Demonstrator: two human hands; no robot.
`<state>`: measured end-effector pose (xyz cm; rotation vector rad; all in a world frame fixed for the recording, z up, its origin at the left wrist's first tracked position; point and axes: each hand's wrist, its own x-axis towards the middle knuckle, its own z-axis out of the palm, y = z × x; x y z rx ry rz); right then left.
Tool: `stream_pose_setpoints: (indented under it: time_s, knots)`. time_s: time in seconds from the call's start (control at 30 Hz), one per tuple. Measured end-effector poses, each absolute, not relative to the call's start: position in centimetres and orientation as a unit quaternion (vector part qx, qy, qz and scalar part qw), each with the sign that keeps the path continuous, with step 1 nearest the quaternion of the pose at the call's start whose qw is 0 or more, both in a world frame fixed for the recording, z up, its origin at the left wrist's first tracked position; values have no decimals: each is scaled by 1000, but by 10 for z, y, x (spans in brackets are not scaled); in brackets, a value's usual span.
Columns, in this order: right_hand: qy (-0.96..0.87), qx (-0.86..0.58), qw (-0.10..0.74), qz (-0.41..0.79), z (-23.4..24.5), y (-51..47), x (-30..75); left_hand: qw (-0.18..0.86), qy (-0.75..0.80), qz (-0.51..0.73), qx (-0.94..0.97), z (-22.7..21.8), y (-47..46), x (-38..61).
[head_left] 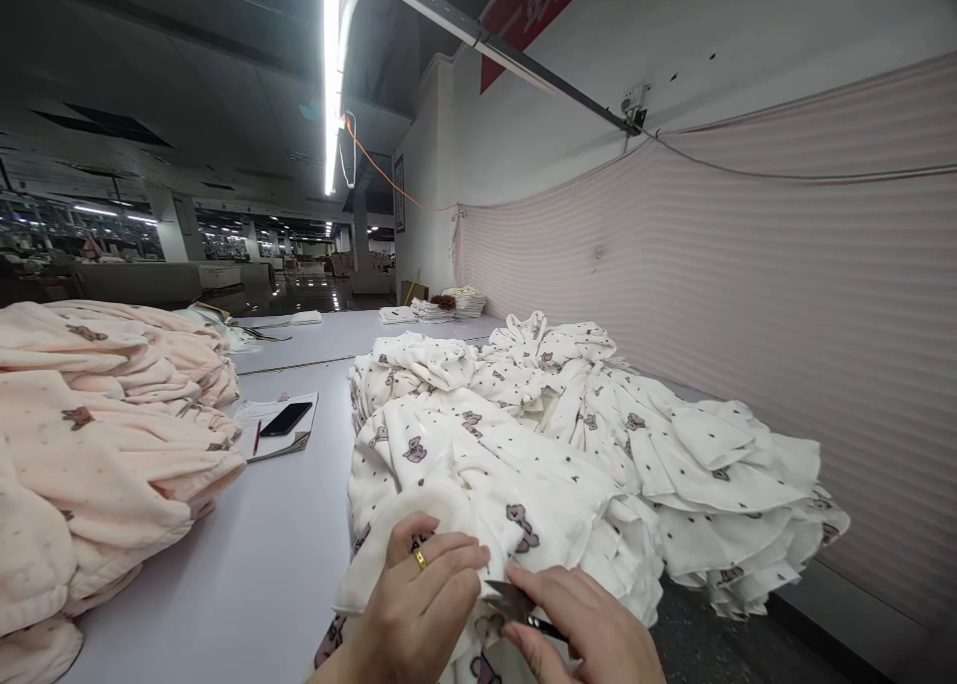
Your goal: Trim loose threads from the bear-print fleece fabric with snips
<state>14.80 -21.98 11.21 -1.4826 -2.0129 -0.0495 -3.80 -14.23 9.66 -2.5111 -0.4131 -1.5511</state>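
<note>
My left hand (pixel 430 599), with a gold ring on one finger, is closed on a fold of the white bear-print fabric garment (pixel 478 465). Just to its right, my right hand (pixel 587 629) grips a pair of small thread snips (pixel 515 599) with metal blades and a dark handle. The blades point left, close to the left fingertips and the cloth between the hands. Under and beyond both hands lies the heap of similar white garments (pixel 643 425). Fingers and folds partly hide the snips and the held cloth.
Left of the table (pixel 224 564) edge of the heap lies a pile of peach garments (pixel 97 475). Between the piles are a black phone (pixel 287 419), paper (pixel 306 435) and a red pen (pixel 257 437). Folded stacks (pixel 434 310) stand at the back. A striped cloth (pixel 748 265) covers the right wall.
</note>
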Motion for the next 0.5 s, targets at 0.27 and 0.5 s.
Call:
stream_pose_setpoints:
  time_s: [0.27, 0.5]
  knots:
    - [-738, -609, 291, 29, 124, -225, 157, 106, -123, -475, -865, 113, -148, -34]
    - [-639, -606, 456, 125, 91, -214, 146, 99, -139, -493, -853, 120, -144, -30]
